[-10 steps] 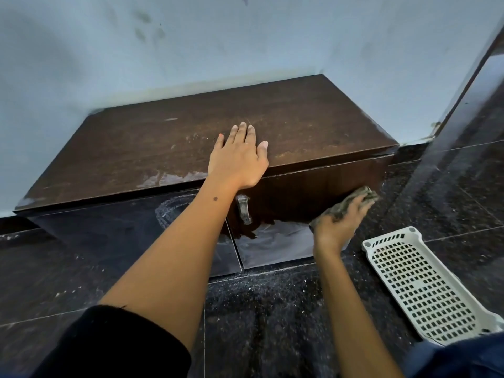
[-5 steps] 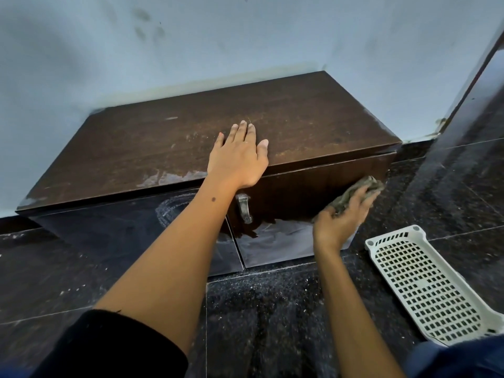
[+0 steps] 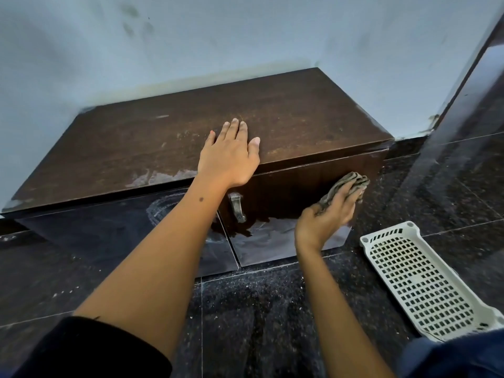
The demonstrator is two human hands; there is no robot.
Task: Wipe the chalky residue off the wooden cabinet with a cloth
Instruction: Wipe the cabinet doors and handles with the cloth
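Note:
A low dark wooden cabinet point(image 3: 300, 115) stands against a pale wall. Whitish chalky residue point(image 3: 161, 177) streaks its top near the front edge, and a chalky ring point(image 3: 163, 211) marks the left door. My left hand point(image 3: 229, 156) rests flat on the top at the front edge, fingers straight. My right hand point(image 3: 331, 211) presses a crumpled grey-brown cloth point(image 3: 351, 184) against the right door near its right end. A metal handle point(image 3: 236, 207) sits on the right door, below my left wrist.
A white perforated plastic tray point(image 3: 420, 279) lies on the dark speckled floor to the right of the cabinet. A dark door frame point(image 3: 469, 77) rises at the right edge. The floor in front carries pale dust.
My right hand has slid the cloth rightward and upward across the right door toward its right end. My left hand has stayed flat on the cabinet top.

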